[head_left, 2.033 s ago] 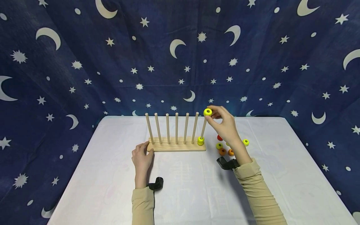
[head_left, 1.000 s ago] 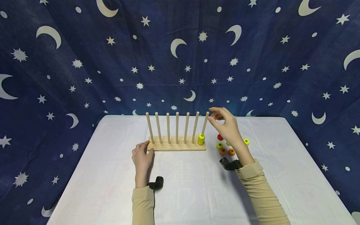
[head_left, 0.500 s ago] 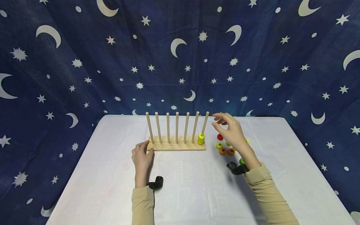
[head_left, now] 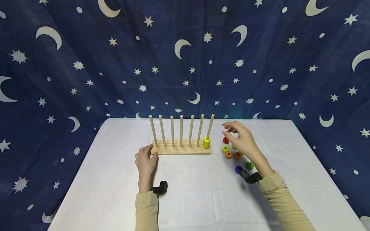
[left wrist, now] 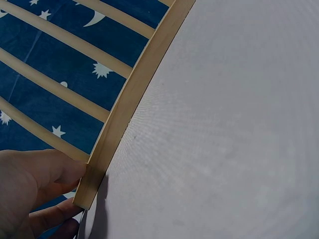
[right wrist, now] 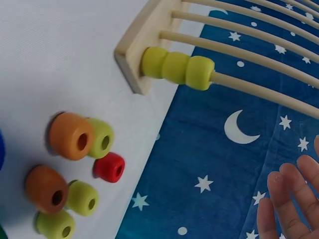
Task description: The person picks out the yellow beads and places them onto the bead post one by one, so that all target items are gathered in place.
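A wooden rack [head_left: 179, 152] with a row of upright pegs stands on the table. My left hand [head_left: 145, 161] grips its left end, thumb and fingers around the board in the left wrist view. Three yellow beads [right wrist: 175, 67] sit stacked at the bottom of the rightmost peg [head_left: 210, 126]. To the right of the rack, my right hand [head_left: 242, 139] hovers over the loose beads with its fingers apart, holding nothing. Among those beads are a red one [head_left: 225, 140], a yellow one [head_left: 225, 149] and two orange ones, one [right wrist: 71, 135] in front of the red.
Nearer the right wrist lie a blue bead [head_left: 238, 169] and a green bead [head_left: 250, 165]. A white cloth covers the table [head_left: 185, 195]. Behind its far edge hangs a dark blue curtain [head_left: 162, 93] with moons and stars.
The right hand has let go of a yellow bead onto the rightmost peg, making a stack of three. It has since moved right and down, away from the peg. The left hand stays put.
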Demonstrator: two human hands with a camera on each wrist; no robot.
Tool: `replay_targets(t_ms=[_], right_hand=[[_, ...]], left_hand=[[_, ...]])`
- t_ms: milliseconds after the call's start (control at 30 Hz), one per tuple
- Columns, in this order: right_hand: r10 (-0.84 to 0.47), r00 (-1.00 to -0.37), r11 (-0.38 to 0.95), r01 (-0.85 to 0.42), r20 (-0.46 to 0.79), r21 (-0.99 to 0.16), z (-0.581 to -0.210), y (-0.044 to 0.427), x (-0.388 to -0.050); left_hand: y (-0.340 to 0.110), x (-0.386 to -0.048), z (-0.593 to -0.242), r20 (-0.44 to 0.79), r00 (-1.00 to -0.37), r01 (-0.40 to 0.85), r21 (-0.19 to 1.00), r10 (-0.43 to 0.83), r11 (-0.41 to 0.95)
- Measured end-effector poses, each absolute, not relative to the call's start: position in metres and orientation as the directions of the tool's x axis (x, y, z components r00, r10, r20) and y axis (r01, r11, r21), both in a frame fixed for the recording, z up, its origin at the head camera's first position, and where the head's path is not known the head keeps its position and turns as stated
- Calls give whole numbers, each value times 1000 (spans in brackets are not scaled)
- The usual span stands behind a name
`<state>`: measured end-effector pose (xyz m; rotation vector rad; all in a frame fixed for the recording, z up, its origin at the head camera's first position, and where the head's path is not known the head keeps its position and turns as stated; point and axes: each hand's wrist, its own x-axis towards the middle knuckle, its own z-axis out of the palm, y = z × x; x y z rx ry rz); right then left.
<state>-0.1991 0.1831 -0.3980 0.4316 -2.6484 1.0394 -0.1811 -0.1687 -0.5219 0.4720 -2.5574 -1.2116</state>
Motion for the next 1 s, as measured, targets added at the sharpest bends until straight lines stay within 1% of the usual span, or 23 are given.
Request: replay_targets(t_ms=[233, 500, 1000], right_hand=[[-194, -913, 727, -380, 360, -572, -407, 195, -197], [-192, -924, 780, -348, 329, -520, -419, 210, -193], [-196, -942, 811, -312, 274, -495, -436, 237, -188]], left_hand=[[-169, -181, -522, 109, -909, -168, 787, -402, 593], [-169, -181, -522, 104, -910, -174, 784, -402, 596], [-168, -181, -521, 97, -909, -181, 784, -405, 594]])
